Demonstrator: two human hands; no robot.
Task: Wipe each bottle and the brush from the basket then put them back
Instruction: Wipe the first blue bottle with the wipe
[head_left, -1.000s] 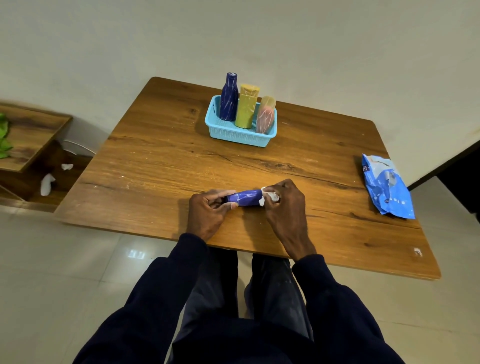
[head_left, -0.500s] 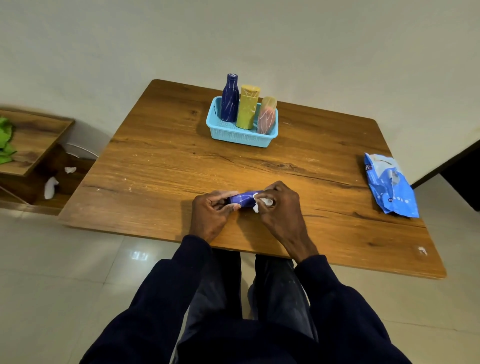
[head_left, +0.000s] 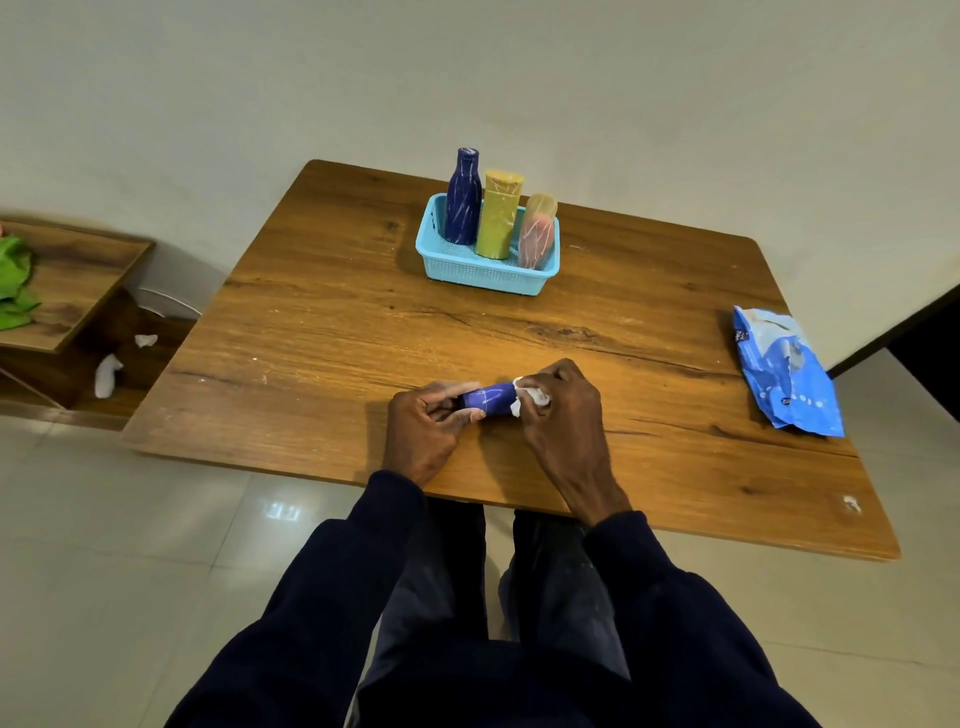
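The left hand (head_left: 423, 434) is covering most of one end of the small purple bottle (head_left: 491, 399). The right hand (head_left: 563, 410) is swallowing the other end, plus most of the white tissue (head_left: 535, 397) it's pinching. Up at top centre, the blue basket (head_left: 483, 273) wall is hiding the bottoms of the dark blue bottle (head_left: 462, 202), the yellow bottle (head_left: 500, 218) and a pinkish wrapped thing (head_left: 537, 234). Honestly can't tell if that one's the brush. The print on the blue packet (head_left: 787, 371) at right is coming out too small to read. The green cloth (head_left: 13, 283) is getting cropped by the left edge.
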